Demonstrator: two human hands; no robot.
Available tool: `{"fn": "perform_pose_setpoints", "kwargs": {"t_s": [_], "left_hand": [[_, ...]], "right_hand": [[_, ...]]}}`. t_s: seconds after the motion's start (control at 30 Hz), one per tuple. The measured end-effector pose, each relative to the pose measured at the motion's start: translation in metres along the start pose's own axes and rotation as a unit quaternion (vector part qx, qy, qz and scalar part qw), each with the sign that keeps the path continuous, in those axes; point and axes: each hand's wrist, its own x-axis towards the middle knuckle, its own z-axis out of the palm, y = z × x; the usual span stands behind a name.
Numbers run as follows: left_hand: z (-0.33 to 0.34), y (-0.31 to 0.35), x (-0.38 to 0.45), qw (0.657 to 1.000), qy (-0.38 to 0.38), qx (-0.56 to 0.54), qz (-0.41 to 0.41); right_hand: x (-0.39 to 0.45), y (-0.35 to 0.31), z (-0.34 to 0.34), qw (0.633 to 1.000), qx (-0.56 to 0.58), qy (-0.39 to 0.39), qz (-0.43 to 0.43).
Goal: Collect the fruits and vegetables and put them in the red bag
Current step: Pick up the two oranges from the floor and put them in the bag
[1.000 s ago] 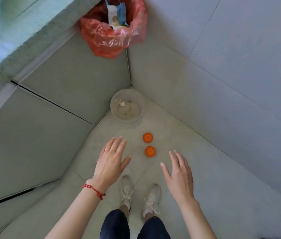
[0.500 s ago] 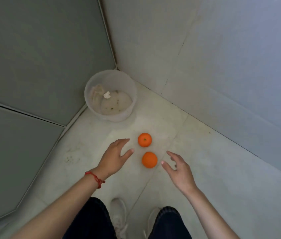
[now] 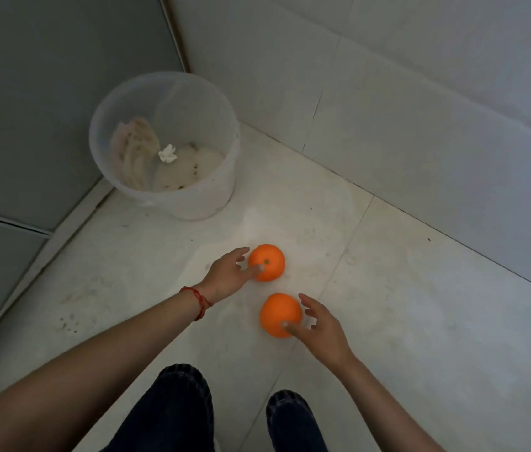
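Two oranges lie on the pale floor tiles. The far orange (image 3: 270, 261) shows its green stem spot; my left hand (image 3: 226, 275), with a red string bracelet at the wrist, touches its left side with spread fingers. The near orange (image 3: 278, 313) sits just in front; my right hand (image 3: 317, 327) curls around its right side, thumb and fingers touching it. Both fruits rest on the floor. The red bag is out of view.
A translucent plastic bucket (image 3: 221, 187) with a rag and scraps inside stands in the corner behind the oranges. Grey walls (image 3: 420, 109) close in at the left and right. My dark-trousered knees (image 3: 176, 409) are at the bottom edge.
I have crouched lower, so the floor looks much nearer and the red bag left the view. Both hands moved forward from hovering apart to touching one orange each.
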Motion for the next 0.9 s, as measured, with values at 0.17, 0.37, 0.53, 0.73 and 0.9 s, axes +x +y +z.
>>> {"fn": "perform_pose_setpoints", "kwargs": {"t_s": [0.17,0.37,0.53,0.73,0.9], "left_hand": [[0.019,-0.001,0.031,1.000,0.017,0.011,0.013],[0.022,-0.002,0.048,0.999,0.038,-0.012,0.005],[0.021,-0.006,0.048,0.996,0.038,-0.077,-0.009],[0.020,-0.011,0.043,0.985,0.021,-0.164,-0.045],[0.004,-0.003,0.017,0.963,0.028,-0.257,-0.078]], "right_hand": [[0.017,0.016,0.010,1.000,-0.005,-0.009,-0.001],[0.026,0.015,0.022,0.999,0.033,-0.009,0.006],[0.030,0.012,0.023,0.998,0.065,-0.002,0.023],[0.030,0.013,0.012,0.993,0.113,0.014,0.036],[0.018,0.004,-0.004,0.978,0.190,0.062,0.059]]}}
